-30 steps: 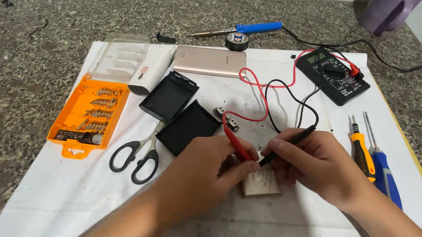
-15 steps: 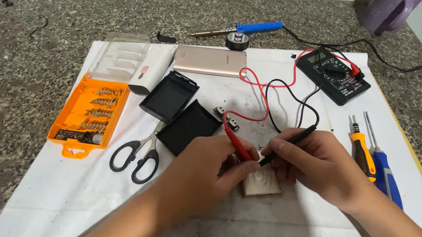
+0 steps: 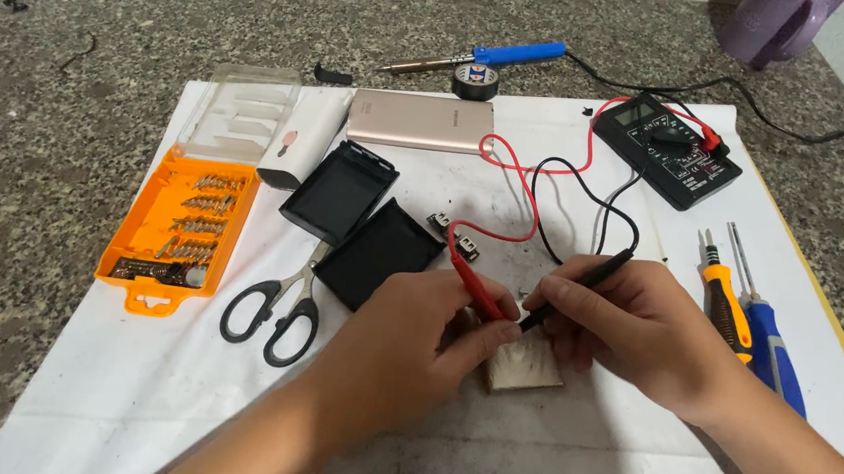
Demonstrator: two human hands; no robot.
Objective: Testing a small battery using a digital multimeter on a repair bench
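While you hold both probes down, almost nothing differs from the two earlier head-camera pictures: your hands sit in the same spot over the same small block, and the leads curve as before. That steadiness suggests, as a judgement, a reading being held rather than a new contact being sought.

From the head camera, your left hand [image 3: 404, 341] is closed around the red probe [image 3: 474, 281], thumb and fingers pinching its smooth plastic shaft. Your right hand [image 3: 641, 329] grips the black probe [image 3: 579, 284] like a pen. Both tips angle down to the top edge of a small pale block [image 3: 524, 365], flat, rectangular, dull and smudged, lying on the white paper sheet [image 3: 129, 385] between your hands; the contact itself is too small to make out.

Red and black leads loop back to the black multimeter [image 3: 670, 151], boxy with a dial. To your left lie two matte black case halves [image 3: 358, 222], black-handled scissors [image 3: 276, 306] and an orange bit case [image 3: 176, 233] with its clear lid open. A rose-gold metal slab [image 3: 421, 120] and a blue-handled soldering iron [image 3: 476, 58] lie farther off on speckled stone.
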